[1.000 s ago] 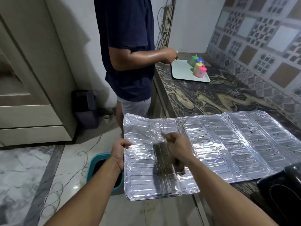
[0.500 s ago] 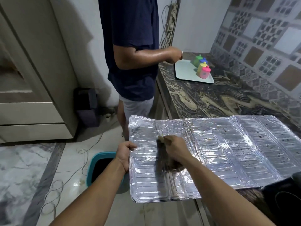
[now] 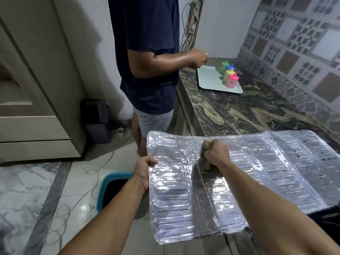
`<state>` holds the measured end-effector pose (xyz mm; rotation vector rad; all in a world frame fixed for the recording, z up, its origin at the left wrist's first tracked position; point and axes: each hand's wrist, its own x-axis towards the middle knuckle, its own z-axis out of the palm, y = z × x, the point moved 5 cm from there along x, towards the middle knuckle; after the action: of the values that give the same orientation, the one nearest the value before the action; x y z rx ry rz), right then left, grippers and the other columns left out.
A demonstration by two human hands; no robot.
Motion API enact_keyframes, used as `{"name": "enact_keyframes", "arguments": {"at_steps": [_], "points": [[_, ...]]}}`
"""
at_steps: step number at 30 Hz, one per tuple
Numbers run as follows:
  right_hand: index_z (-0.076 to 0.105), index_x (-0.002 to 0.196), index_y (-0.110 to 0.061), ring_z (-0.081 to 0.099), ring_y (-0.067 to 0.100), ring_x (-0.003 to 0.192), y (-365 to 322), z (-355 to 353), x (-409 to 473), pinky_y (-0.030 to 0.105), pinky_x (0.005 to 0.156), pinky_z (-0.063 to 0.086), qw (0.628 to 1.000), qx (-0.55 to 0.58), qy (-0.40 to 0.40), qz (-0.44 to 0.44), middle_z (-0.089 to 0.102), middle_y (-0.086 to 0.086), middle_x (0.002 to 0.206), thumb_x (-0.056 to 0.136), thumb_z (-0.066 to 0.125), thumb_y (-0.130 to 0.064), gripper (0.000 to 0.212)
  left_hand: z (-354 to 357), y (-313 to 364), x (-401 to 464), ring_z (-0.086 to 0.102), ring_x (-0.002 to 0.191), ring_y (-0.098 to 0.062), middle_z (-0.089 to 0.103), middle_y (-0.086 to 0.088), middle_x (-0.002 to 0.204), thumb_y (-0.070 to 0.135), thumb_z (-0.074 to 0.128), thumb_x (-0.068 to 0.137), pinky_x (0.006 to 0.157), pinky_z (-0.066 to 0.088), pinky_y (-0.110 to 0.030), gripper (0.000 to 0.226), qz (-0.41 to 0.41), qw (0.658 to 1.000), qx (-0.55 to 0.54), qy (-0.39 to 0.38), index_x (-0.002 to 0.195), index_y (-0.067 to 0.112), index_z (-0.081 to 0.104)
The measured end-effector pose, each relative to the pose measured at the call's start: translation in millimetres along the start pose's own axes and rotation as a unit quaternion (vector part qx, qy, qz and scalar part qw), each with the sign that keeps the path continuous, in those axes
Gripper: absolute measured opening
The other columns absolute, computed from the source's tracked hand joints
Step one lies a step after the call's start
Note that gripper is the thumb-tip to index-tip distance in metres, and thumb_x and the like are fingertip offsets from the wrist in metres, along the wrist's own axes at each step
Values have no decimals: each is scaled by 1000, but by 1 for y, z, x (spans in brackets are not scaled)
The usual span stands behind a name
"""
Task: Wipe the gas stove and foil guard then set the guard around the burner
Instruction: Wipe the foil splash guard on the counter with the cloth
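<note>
Head view, looking down: the foil guard (image 3: 239,181) lies opened out flat, its right part resting on the marbled desk (image 3: 248,115) and its left part hanging out past the desk edge over the floor. The left hand (image 3: 144,167) pinches the guard's left edge, thumb on top and fingers underneath. The right hand (image 3: 217,155) is closed in a fist around a bunched brown cloth (image 3: 205,161) and presses it onto the foil near the guard's far edge, left of its middle. At the lower right corner a black object (image 3: 329,219), only partly in frame, overlaps the guard's near right edge; what it is cannot be told. Below the left forearm, a teal-rimmed bin (image 3: 105,190) stands on the tiled floor, with loose cable (image 3: 92,183) beside it. Farther along the desk, a second person (image 3: 147,52) in a dark shirt stands with a hand by a pale tray (image 3: 207,78) that carries four small coloured containers (image 3: 230,76) near the tiled wall.
</note>
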<state>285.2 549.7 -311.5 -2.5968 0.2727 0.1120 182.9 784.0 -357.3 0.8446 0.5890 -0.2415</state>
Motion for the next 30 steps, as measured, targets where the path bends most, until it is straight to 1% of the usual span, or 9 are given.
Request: {"name": "enact_keyframes", "arguments": {"at_steps": [3, 6, 9, 15, 20, 23, 25, 28, 30], "points": [[66, 103, -7, 61, 35, 99, -19, 17, -9, 31, 74, 44, 999, 14, -9, -31, 67, 17, 100, 80, 54, -2, 26, -5, -1, 14, 55, 82, -35, 54, -11, 85, 17, 72, 25, 89, 49, -51, 60, -7, 1000, 21, -2, 81, 5, 54], [68, 92, -8, 61, 33, 89, -36, 38, -20, 29, 70, 42, 993, 68, -67, -64, 67, 15, 90, 78, 49, 3, 26, 9, 2, -2, 60, 61, -32, 61, -12, 68, 11, 50, 53, 64, 56, -36, 28, -18, 999, 17, -20, 78, 0, 57], [68, 90, -8, 55, 26, 79, -48, 46, -36, 22, 57, 37, 985, 133, -87, -66, 63, 9, 81, 77, 46, 7, 29, 11, 2, 0, 60, 46, -26, 59, -10, 53, 5, 42, 61, 50, 53, -28, 15, -18, 999, 26, -10, 69, 0, 53], [72, 95, -13, 60, 13, 76, -66, 46, -61, 16, 57, 49, 944, 271, -163, -90, 68, 3, 84, 78, 49, 12, 38, 5, -2, 10, 63, 60, -33, 62, -16, 72, 9, 46, 71, 67, 55, -37, 24, -21, 999, 9, -36, 88, 0, 60], [72, 98, -14, 62, 24, 83, -56, 24, -34, 29, 68, 51, 976, 215, -17, -42, 68, 4, 86, 81, 47, 4, 35, 9, 3, 16, 67, 82, -36, 72, -21, 94, 39, 40, 99, 83, 51, -45, 46, -12, 996, -43, -76, 101, 6, 71], [73, 97, -17, 66, 28, 85, -73, 42, -42, 38, 73, 58, 971, 210, -95, -66, 71, 7, 87, 75, 44, 10, 46, 21, 0, 16, 71, 78, -37, 72, -23, 95, 54, 33, 96, 67, 59, -44, 66, -43, 991, -55, -116, 93, 4, 77], [74, 102, -15, 64, 20, 86, -87, 54, -63, 29, 80, 55, 966, 189, -124, -130, 73, 7, 92, 70, 43, 12, 52, 26, -3, 16, 72, 73, -37, 72, -24, 90, 57, 33, 94, 60, 60, -44, 71, -53, 987, -62, -137, 89, 2, 77], [73, 110, -14, 61, -6, 81, -98, 59, -89, 7, 75, 45, 946, 199, -161, -201, 73, -3, 97, 71, 47, 13, 54, 19, -3, 25, 72, 85, -34, 72, -22, 97, 63, 32, 93, 72, 59, -41, 72, -39, 989, -77, -117, 104, 3, 71], [74, 106, -12, 62, -2, 81, -94, 60, -98, 13, 74, 47, 926, 234, -227, -191, 72, -3, 92, 71, 48, 14, 51, 11, -3, 30, 69, 100, -35, 69, -22, 112, 71, 30, 90, 84, 54, -44, 81, -33, 991, -85, -95, 120, 4, 64]]}}
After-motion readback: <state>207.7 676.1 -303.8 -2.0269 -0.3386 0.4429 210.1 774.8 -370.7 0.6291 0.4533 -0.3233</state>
